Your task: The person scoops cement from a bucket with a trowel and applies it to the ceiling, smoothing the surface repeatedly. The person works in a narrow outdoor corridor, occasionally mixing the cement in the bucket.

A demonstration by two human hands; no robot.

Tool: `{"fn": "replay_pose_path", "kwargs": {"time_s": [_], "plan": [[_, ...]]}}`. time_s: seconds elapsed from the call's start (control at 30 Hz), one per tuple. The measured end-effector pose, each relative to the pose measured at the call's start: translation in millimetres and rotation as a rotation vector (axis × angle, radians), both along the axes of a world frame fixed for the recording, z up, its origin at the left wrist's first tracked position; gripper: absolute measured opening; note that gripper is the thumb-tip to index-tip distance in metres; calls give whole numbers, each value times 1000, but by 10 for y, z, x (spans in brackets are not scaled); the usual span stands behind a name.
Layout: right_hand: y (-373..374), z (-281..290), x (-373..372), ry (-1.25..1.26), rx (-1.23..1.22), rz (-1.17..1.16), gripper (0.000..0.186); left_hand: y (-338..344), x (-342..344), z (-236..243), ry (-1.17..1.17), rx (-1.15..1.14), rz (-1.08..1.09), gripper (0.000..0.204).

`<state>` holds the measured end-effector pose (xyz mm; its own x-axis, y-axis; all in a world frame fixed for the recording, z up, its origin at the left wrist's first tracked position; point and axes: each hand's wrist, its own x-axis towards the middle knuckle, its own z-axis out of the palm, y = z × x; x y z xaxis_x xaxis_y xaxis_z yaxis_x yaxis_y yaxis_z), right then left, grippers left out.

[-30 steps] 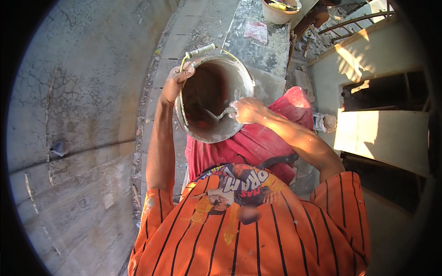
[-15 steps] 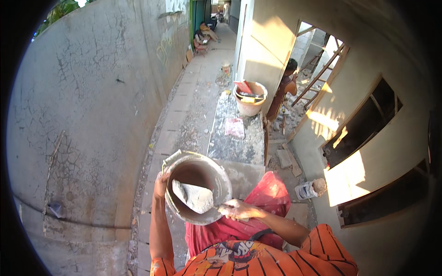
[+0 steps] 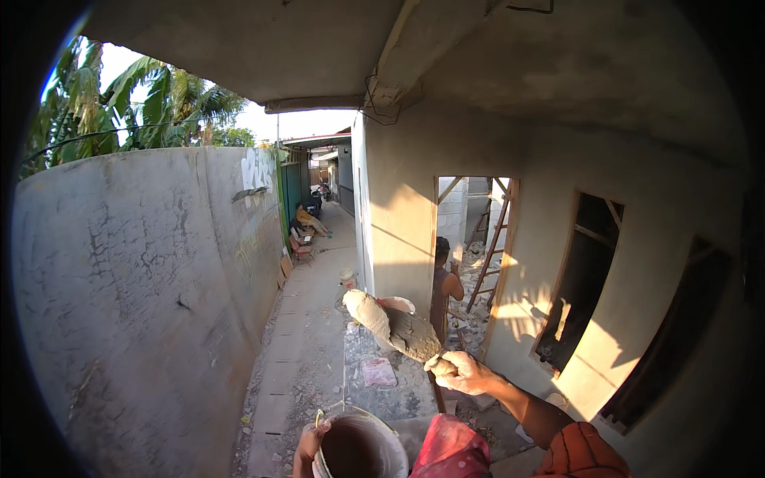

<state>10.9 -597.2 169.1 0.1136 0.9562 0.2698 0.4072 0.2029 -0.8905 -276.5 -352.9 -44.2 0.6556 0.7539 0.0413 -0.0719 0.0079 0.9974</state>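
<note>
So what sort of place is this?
Probably a building site: the right hand holds a trowel heaped with what looks like mortar, the left hand holds a bucket, and there's a ladder by some rubble.

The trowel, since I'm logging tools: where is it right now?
The trowel is in the lower middle of the head view, gripped in the right hand, appearing above the bucket that the left hand holds.

There are two foreground hands (image 3: 466,374) (image 3: 307,446), one trowel (image 3: 410,336), one held bucket (image 3: 390,448), two windows (image 3: 580,267).
</note>
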Motion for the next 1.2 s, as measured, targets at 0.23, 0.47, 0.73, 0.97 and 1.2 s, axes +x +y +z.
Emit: {"fn": "replay_pose_path", "kwargs": {"time_s": [0.23,0.47,0.73,0.97,1.2], "plan": [[-776,1233,95,-634,-56,-534,43,-182,29,186,208,126,-13,25],[-1596,2280,-265,-1316,367,-846,31,54,240,15,201,59,-71,28],[-2221,3161,-762,-1850,494,-1238,34,-9,462,173,383,304,-133,35],[-1958,4110,-1111,-1924,669,-1195,30,186,540,-178,339,243,-202,49],[-1516,4844,-1202,-1928,692,-1165,32,240,557,-286,305,225,-242,55]]}}
